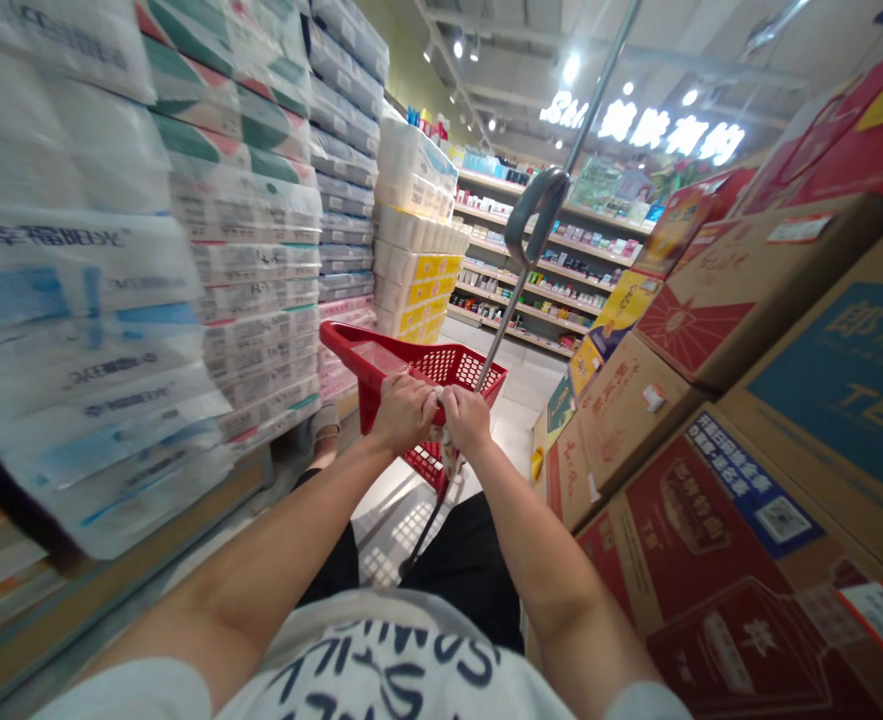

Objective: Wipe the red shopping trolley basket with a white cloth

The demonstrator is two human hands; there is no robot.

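My left hand [403, 412] is closed round the handle bar of a red plastic shopping cart [366, 365]. Right beside it, my right hand [466, 418] is also closed on the bar, knuckles up. Between and below the two fists hangs a small pale patterned thing [447, 450], perhaps cloth, partly covered by my fingers. Perforated walls form the cart's basket, which lies just beyond my hands. A tall grey metal pole [514, 290] with a looped grip [537, 215] rises slanting from the cart; my right hand hides how it joins.
On the left stand high stacks of wrapped tissue packs [253, 220] on a low platform [238, 505]. Piled cardboard cartons [628, 420] line the right. Pale floor [520, 400] runs between them towards shelves of small goods [553, 265]. A foot [325, 430] shows left of the cart.
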